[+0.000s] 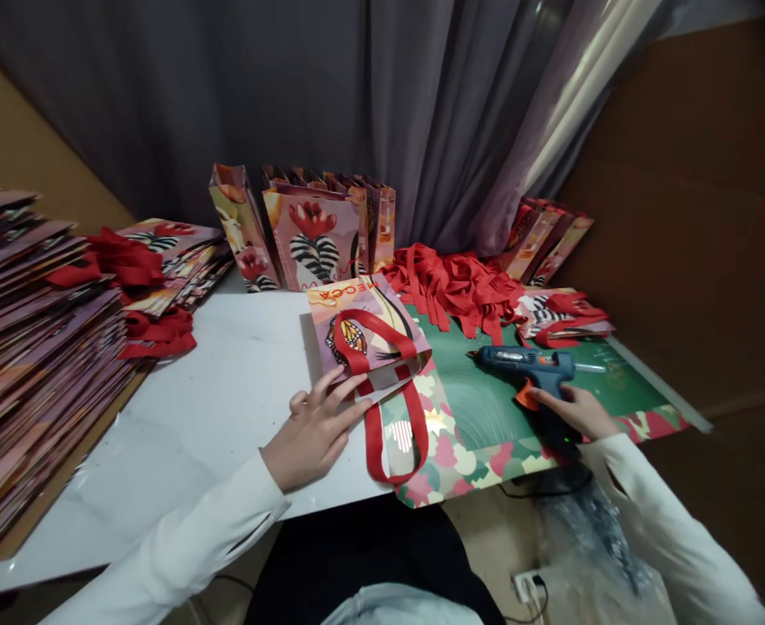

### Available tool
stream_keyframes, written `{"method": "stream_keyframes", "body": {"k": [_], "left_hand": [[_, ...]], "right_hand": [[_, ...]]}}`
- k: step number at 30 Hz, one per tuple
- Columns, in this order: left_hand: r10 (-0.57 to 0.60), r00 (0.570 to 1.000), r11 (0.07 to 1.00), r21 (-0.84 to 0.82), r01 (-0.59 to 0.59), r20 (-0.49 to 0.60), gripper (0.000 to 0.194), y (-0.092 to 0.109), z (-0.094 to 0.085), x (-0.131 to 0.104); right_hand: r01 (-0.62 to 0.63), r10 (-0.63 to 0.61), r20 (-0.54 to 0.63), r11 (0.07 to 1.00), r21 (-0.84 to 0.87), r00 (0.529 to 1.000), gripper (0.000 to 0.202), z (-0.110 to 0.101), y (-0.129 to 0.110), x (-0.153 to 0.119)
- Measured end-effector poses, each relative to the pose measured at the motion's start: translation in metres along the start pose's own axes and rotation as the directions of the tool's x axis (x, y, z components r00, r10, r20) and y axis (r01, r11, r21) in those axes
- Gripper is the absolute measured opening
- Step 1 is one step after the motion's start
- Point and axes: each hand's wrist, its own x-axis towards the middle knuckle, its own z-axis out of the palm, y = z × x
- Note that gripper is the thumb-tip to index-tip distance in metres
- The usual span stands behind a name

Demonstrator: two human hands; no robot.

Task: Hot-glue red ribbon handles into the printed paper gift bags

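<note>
A printed paper gift bag (pixel 382 308) lies at the middle of the table with its mouth towards me. Red ribbon handles (pixel 414 417) loop over its face and out past the mouth. My left hand (pixel 320 425) is open, its spread fingers touching the bag's near left corner. To the right, my right hand (pixel 581 412) is closed round the grip of a blue glue gun (pixel 529 365), fingers by the orange trigger. The gun's nozzle points left towards the bag, apart from it. A clear glue stick (pixel 590 369) sticks out of its back.
A tall stack of flat bags (pixel 36 347) fills the left side, with red ribbons (pixel 128 260) beside it. Finished-looking bags (pixel 317 234) stand at the back, by a ribbon heap (pixel 453 282). A green printed sheet (pixel 492 412) covers the table's right part. Cardboard walls (pixel 701 217) flank it.
</note>
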Motion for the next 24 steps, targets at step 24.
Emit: {"method": "stream_keyframes", "body": {"k": [24], "left_hand": [[-0.031, 1.000, 0.999, -0.014, 0.031, -0.007, 0.054, -0.009, 0.004, 0.001]], "right_hand": [[0.509, -0.593, -0.028, 0.667, 0.544, 0.805, 0.036, 0.061, -0.130, -0.043]]}}
